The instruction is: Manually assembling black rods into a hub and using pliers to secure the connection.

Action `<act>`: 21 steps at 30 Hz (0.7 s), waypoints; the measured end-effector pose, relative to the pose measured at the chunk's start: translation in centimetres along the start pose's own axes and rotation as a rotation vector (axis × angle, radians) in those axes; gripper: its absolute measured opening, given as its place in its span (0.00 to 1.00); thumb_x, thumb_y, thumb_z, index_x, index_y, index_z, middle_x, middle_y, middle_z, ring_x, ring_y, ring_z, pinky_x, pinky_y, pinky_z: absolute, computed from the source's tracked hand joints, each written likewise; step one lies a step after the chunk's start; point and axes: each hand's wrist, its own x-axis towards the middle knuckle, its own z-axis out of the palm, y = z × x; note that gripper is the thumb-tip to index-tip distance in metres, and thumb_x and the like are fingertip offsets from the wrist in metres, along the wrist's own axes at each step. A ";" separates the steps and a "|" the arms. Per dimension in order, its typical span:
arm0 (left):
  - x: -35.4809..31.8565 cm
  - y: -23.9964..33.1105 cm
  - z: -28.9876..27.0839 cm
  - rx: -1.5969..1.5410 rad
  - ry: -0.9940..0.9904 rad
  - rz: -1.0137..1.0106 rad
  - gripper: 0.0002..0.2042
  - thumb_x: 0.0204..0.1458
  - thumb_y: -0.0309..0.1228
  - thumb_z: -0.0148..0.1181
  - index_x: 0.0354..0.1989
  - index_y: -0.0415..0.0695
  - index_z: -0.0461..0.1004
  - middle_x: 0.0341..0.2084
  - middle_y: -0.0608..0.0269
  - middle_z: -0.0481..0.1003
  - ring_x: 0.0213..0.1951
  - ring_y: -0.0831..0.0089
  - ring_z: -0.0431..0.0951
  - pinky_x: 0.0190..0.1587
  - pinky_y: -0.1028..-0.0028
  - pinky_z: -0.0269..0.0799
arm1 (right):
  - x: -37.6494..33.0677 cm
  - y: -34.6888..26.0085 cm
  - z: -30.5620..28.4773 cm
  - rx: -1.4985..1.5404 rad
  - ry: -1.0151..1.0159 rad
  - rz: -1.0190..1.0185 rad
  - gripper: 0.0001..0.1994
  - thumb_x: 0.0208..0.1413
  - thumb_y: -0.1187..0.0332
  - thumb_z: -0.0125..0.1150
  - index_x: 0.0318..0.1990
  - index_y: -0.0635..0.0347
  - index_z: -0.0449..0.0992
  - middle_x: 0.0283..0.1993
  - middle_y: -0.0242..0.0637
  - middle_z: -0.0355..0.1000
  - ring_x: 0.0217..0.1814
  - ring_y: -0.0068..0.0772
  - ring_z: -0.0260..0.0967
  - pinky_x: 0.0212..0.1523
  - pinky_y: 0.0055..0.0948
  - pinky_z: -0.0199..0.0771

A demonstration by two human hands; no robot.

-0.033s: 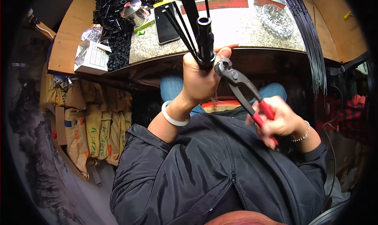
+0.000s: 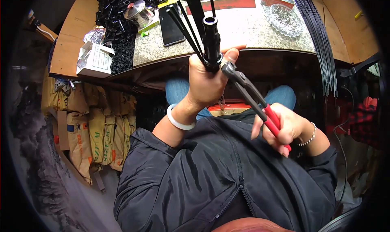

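My left hand point(image 2: 207, 84) grips a black frame point(image 2: 211, 43), a hollow tube with thin rods and flat strips fanning up beside it, much like an umbrella frame. Its open end points up, and my left thumb sticks out to the right. In my right hand point(image 2: 284, 124) are end-cutting pincers point(image 2: 248, 88) with dark jaws and red handles, squeezed nearly together. Their jaws sit just right of the tube's lower collar, by my left thumb. Whether a wire lies between the jaws cannot be made out.
On the worktop point(image 2: 154, 55) lie a phone point(image 2: 170, 27), a glass dish point(image 2: 285, 21), a lidded metal pot point(image 2: 140, 12) and black parts point(image 2: 118, 25). Long thin wires point(image 2: 321, 41) overhang its right edge. A white box point(image 2: 95, 59) stands left; sacks point(image 2: 97, 130) stand below.
The pincers' handles have come together in my right hand, and the jaws have turned a little. My left hand and the black frame have barely moved.
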 end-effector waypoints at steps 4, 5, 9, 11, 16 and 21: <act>0.2 -0.3 0.0 0.024 0.009 0.015 0.11 0.57 0.28 0.52 0.41 0.32 0.76 0.13 0.78 0.63 0.15 0.91 0.57 0.17 0.85 0.47 | 0.6 0.4 0.5 -0.761 0.503 -0.414 0.33 0.43 0.75 0.66 0.57 0.66 0.56 0.26 0.40 0.67 0.24 0.29 0.68 0.25 0.26 0.69; 0.3 -0.3 0.0 0.029 0.020 0.004 0.10 0.57 0.27 0.52 0.41 0.32 0.76 0.13 0.78 0.63 0.16 0.91 0.57 0.17 0.85 0.47 | 1.1 1.3 0.5 -1.218 0.759 -0.734 0.32 0.43 0.78 0.63 0.57 0.65 0.57 0.30 0.42 0.67 0.29 0.32 0.68 0.30 0.28 0.70; 0.2 -0.8 -0.1 -0.074 -0.002 0.018 0.08 0.55 0.26 0.55 0.39 0.36 0.78 0.14 0.77 0.64 0.19 0.89 0.61 0.20 0.83 0.56 | -0.4 -0.3 0.9 -0.227 0.337 -0.088 0.22 0.45 0.80 0.58 0.50 0.71 0.63 0.21 0.40 0.69 0.19 0.29 0.70 0.21 0.27 0.71; 0.3 0.1 0.1 -0.010 0.000 -0.034 0.08 0.55 0.26 0.55 0.39 0.36 0.78 0.15 0.78 0.64 0.20 0.89 0.61 0.20 0.83 0.56 | 0.7 0.4 0.0 0.141 -0.046 -0.064 0.26 0.43 0.72 0.66 0.50 0.67 0.61 0.14 0.36 0.64 0.08 0.25 0.62 0.11 0.20 0.63; 0.0 -0.9 0.2 -0.056 0.035 -0.080 0.11 0.56 0.27 0.53 0.41 0.32 0.75 0.13 0.78 0.63 0.14 0.92 0.56 0.16 0.85 0.45 | 1.4 1.8 -0.5 -0.864 0.464 -0.572 0.34 0.50 0.73 0.58 0.64 0.64 0.50 0.46 0.37 0.65 0.40 0.22 0.61 0.48 0.20 0.63; -0.1 -0.8 0.3 -0.068 0.053 -0.115 0.10 0.56 0.29 0.54 0.40 0.34 0.76 0.11 0.77 0.64 0.12 0.92 0.56 0.13 0.85 0.45 | 1.1 1.3 -0.7 -0.830 0.444 -0.478 0.28 0.56 0.76 0.47 0.66 0.63 0.49 0.48 0.40 0.66 0.44 0.26 0.64 0.49 0.25 0.64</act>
